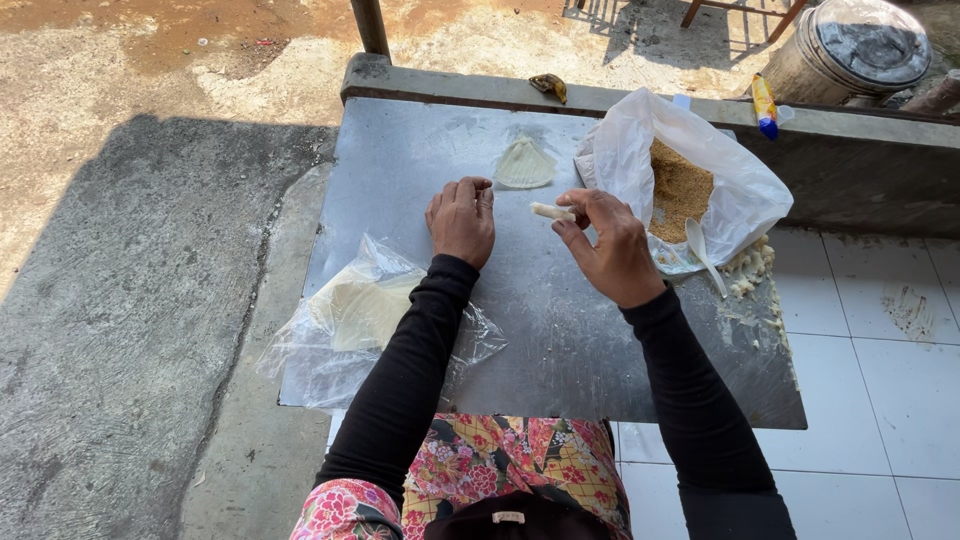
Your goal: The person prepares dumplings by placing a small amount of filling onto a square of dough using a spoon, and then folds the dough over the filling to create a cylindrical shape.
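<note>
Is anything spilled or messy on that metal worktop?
Yes: pale crumbly bits lie scattered on the metal sheet at its right edge, outside the white bag of brown crumbs, beside a white spoon.

Bright sun falls on a shiny metal worktop (560, 330) outdoors. On the left is grey concrete ground (110, 330) with a big shadow, and sandy dirt (200, 60) lies further back. White floor tiles (880, 370) are on the right.
</note>
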